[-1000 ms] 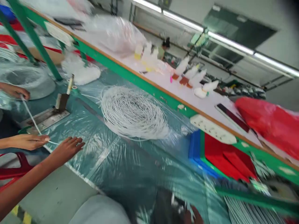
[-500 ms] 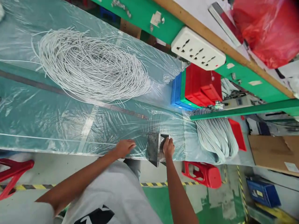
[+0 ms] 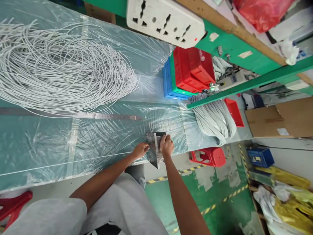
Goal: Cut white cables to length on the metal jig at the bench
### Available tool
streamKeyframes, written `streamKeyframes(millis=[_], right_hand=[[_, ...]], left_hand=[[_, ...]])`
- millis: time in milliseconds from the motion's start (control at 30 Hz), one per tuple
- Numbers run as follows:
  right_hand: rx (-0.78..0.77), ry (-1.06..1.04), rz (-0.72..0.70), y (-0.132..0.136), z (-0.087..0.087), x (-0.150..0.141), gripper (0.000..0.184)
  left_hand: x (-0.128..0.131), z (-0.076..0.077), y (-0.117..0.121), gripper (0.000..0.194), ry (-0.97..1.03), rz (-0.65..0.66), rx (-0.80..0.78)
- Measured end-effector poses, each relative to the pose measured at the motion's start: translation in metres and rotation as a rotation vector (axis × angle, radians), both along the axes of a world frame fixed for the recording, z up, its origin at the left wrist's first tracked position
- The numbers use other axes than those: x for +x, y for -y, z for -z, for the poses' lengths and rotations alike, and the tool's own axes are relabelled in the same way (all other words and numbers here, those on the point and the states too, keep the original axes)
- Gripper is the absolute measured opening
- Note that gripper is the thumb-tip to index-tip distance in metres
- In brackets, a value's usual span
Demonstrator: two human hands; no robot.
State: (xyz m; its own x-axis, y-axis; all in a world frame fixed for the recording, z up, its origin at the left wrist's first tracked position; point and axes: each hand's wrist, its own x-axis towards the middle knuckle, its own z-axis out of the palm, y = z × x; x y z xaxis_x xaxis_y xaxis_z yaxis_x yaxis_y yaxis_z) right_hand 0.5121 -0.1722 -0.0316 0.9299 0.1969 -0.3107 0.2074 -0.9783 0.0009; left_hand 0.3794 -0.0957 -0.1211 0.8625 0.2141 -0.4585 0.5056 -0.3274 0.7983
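On the film-covered counter (image 3: 46, 133), the left hand (image 3: 141, 150) pinches the white cord (image 3: 102, 157), apparently to hold it straight along the near edge, while the right hand (image 3: 167, 145) curls against the metal fixture (image 3: 152, 139), its grip hidden.

coil (image 3: 66, 71) wht | bracket (image 3: 152, 139) gry | bins (image 3: 193, 70) red/grn/blu | flr tape (image 3: 161, 178) yel/blk striped

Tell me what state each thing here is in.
Left hand: closed on white strand
White strand: stretched out straight
Right hand: closed on metal fixture
Metal fixture: gripped by that hand
Wire coil: loosely looped
Ruler: flat, partly under wire coil
Socket strip: no plugs, red light showing
Crates: stacked
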Motion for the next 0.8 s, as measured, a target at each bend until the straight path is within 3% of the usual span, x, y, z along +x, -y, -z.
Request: streamKeyframes(millis=[333,800], right_hand=[[-0.008,-0.010,-0.016,-0.0030,-0.0059,-0.0017,0.037],[0.015,0.008,-0.034,0.0019,-0.0008,-0.0022,0.035]], left_hand=[[0.0059,0.0012,0.0047,0.027,0.001,-0.030,0.004],[0.0104,-0.0059,0.0075,0.028,-0.055,-0.051,0.041]])
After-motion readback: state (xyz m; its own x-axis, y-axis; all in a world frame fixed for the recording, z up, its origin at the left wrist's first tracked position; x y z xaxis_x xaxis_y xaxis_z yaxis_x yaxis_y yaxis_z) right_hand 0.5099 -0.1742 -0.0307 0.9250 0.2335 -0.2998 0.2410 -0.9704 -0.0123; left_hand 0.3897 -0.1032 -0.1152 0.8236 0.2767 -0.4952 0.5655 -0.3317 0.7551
